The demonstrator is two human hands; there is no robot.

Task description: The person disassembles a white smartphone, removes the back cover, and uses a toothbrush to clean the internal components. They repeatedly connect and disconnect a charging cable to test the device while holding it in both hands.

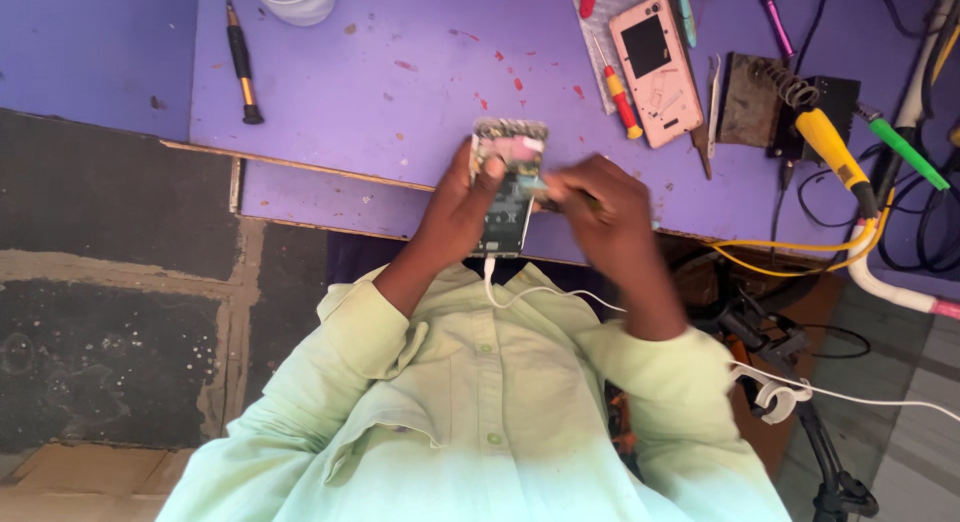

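My left hand [458, 207] grips an opened mobile phone [507, 187] by its left side, holding it upright over the front edge of the purple table [400, 72]. The phone's back is off and its inner boards show. A white cable [540, 294] hangs from its lower end across my pale green shirt. My right hand [610, 222] is closed on a small thin tool [560, 197] whose tip touches the phone's right side; motion blurs it.
A pink phone back cover [655, 70] and a red-and-yellow screwdriver [620, 100] lie at the back right. A yellow-handled soldering iron [830, 147] rests in its stand among cables. A black screwdriver [240, 57] lies at the left beside a white container [295, 0].
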